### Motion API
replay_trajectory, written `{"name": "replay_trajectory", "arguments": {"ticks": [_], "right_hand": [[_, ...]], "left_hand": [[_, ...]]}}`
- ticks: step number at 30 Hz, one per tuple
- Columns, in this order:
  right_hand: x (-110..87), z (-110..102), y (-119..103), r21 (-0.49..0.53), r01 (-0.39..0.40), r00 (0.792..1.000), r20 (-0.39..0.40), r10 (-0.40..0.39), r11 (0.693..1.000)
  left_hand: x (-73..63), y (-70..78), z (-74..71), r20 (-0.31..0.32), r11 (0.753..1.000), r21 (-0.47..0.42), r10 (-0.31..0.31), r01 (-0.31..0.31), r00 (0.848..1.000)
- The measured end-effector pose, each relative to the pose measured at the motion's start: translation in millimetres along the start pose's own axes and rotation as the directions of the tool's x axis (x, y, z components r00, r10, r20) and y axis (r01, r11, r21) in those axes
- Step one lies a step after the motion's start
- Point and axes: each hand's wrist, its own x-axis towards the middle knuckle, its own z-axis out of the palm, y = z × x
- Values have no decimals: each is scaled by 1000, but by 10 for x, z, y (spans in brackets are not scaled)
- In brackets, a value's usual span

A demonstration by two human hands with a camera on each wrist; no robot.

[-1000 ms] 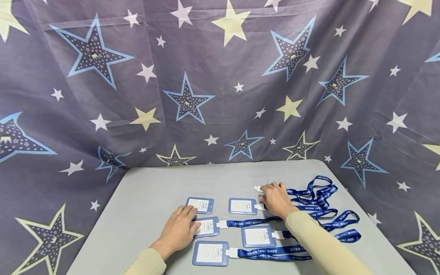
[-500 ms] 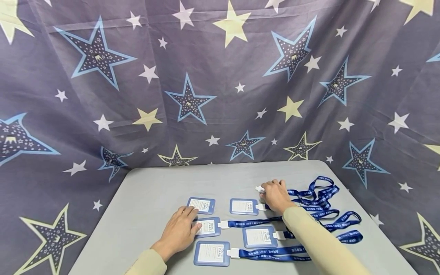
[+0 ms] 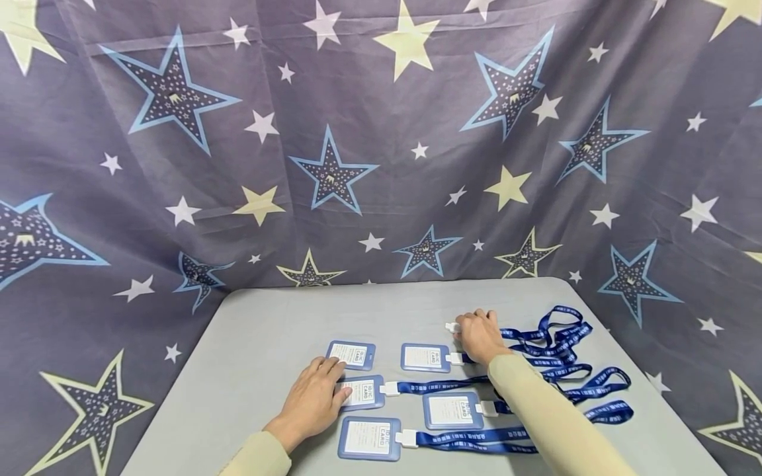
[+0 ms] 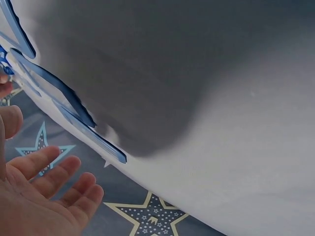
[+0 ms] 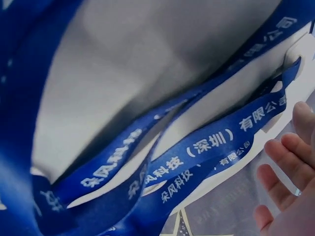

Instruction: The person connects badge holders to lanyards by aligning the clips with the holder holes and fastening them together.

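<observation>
In the head view my left hand (image 3: 312, 396) lies palm down with fingers extended over the left ends of two blue badge holders. Its fingertips overlap the corner of the far one (image 3: 351, 355), which has no strap on it; the nearer one (image 3: 364, 393) carries a clip and lanyard. The left wrist view shows those fingers loosely spread. My right hand (image 3: 481, 336) pinches a lanyard at its white clip (image 3: 453, 327), which pokes out left of the fingertips. From it the blue lanyard (image 3: 526, 335) trails right.
Three more badge holders lie nearby: one at the back (image 3: 425, 357), one at the middle right (image 3: 454, 410) and one in front (image 3: 370, 438), each clipped to a blue lanyard. Lanyard loops (image 3: 607, 382) pile up on the right. A star-patterned curtain (image 3: 381, 192) backs the grey table (image 3: 286, 317).
The whole head view has shifted slightly, things appearing a little further right. Both hands keep nearly the same place relative to the badge holders.
</observation>
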Motion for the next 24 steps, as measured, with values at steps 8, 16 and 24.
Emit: {"name": "replay_trajectory", "arguments": {"ticks": [8,16,24], "right_hand": [[3,127,30,-16,-35,999,32,36,999],[14,209,35,-57,-44,999,23,46,997],[47,183,-1,-55,-50,998,46,53,997]], "left_hand": [[17,25,12,2,1000,-13,6,-6,1000],[28,16,32,4,1000,-4,-1,1,1000],[47,-4,37,4,1000,1,8,-8,1000]]}}
